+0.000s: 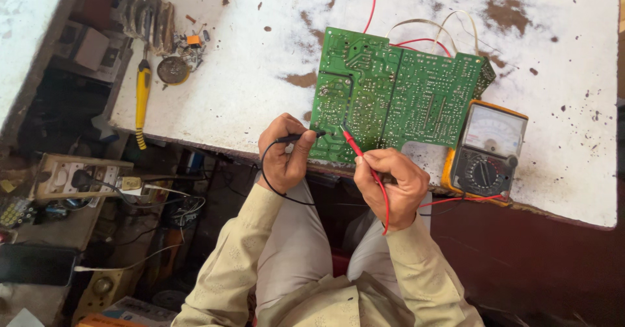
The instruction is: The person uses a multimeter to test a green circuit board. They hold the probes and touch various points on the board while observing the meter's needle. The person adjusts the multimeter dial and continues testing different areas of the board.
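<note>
The desk (247, 73) is white, with its paint worn off in brown patches, and its near edge runs just ahead of the person's knees. A green circuit board (390, 93) lies solder side up at the middle of that near edge, its front corner slightly overhanging. Red and white wires (423, 40) run from under the board toward the far edge. A meter (488, 150) with a yellow case and a dial sits at the near edge, touching the board's right side. A yellow-handled screwdriver (142, 96) lies at the desk's left edge, beside a heap of small metal parts (172, 47) at the far left corner.

The left hand (284, 151) is closed around a black probe (306, 136), whose tip touches the board's near left corner. The right hand (394, 185) is closed around a red probe (357, 146), pinched pen-fashion, tip resting on the board just beside the black one. The red lead trails over the right wrist toward the meter.
</note>
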The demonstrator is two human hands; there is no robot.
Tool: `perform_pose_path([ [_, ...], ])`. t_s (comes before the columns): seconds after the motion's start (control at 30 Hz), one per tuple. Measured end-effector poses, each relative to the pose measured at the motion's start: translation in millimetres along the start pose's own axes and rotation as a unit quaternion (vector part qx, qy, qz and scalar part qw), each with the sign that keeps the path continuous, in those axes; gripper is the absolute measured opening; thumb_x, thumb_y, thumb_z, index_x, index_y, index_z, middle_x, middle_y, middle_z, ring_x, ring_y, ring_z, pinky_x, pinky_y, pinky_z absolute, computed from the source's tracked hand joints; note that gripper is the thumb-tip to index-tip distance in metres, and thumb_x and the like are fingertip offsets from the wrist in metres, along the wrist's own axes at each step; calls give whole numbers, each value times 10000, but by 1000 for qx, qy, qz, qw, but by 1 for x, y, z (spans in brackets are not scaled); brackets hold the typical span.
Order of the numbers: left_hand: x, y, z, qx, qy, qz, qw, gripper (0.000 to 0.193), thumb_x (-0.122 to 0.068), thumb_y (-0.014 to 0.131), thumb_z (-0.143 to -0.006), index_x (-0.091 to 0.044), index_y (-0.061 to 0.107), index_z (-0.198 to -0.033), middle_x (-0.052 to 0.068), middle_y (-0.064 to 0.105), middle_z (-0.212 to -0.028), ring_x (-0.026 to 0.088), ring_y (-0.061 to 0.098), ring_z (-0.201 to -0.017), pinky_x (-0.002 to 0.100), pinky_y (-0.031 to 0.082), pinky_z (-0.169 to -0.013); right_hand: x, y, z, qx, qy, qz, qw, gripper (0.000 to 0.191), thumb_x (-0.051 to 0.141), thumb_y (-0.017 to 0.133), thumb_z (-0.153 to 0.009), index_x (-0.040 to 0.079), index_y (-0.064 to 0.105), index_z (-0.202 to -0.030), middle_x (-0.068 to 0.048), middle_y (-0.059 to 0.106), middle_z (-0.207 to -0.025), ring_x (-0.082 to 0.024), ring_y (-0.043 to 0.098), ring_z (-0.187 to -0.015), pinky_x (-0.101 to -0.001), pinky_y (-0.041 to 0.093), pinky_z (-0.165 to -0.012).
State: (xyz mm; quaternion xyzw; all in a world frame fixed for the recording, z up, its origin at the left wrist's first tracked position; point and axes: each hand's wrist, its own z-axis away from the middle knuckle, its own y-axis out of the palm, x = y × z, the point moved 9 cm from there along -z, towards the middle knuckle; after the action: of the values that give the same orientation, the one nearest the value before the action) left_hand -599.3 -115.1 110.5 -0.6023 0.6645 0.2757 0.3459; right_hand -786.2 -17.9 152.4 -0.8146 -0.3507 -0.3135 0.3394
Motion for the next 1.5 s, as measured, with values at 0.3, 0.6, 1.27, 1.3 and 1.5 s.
perform_pose_path([
  [0.3, -1, -5, 2, 1, -11, 5, 1000, 177, -51, 693, -995, -4, 554, -895, 96, 590, -793, 180, 580, -692, 296, 449, -639, 7, 2, -3, 7, -4, 21, 1000, 151, -28, 809, -859, 14, 667, -886, -92, 745, -889, -127, 712, -737, -237, 553, -649],
  [0.6, -2, -9, 3, 0, -5, 6, 1000, 182, -47, 691, -999, -8, 550, -891, 89, 588, -787, 168, 566, -672, 294, 435, -619, 11, 9, -7, 13, -14, 21, 1000, 145, -33, 800, -876, 16, 665, -898, -93, 747, -891, -151, 733, -756, -263, 576, -684],
  [1.27, 2, -9, 3, 2, -11, -1, 1000, 187, -45, 699, -989, -4, 547, -888, 89, 584, -781, 174, 565, -661, 299, 434, -613, 10, 13, -11, 20, 6, 21, 1000, 146, -14, 795, -871, 25, 655, -858, -91, 754, -877, -153, 738, -751, -266, 573, -685],
  [1.3, 1, -13, 4, 1, -7, -18, 1000, 187, -35, 697, -987, -7, 544, -885, 94, 574, -788, 183, 558, -674, 307, 434, -623, 12, 15, -10, 19, 4, 25, 1000, 150, -10, 794, -872, 31, 651, -854, -91, 755, -879, -152, 737, -752, -269, 571, -692],
  [1.5, 13, -23, 18, 12, -45, -35, 998, 181, 3, 679, -1010, -1, 529, -908, 104, 534, -832, 213, 519, -752, 343, 408, -704, 14, 8, 11, -37, -4, -35, 999, 160, 0, 757, -932, 48, 615, -986, -84, 728, -939, -117, 666, -749, -263, 549, -670],
])
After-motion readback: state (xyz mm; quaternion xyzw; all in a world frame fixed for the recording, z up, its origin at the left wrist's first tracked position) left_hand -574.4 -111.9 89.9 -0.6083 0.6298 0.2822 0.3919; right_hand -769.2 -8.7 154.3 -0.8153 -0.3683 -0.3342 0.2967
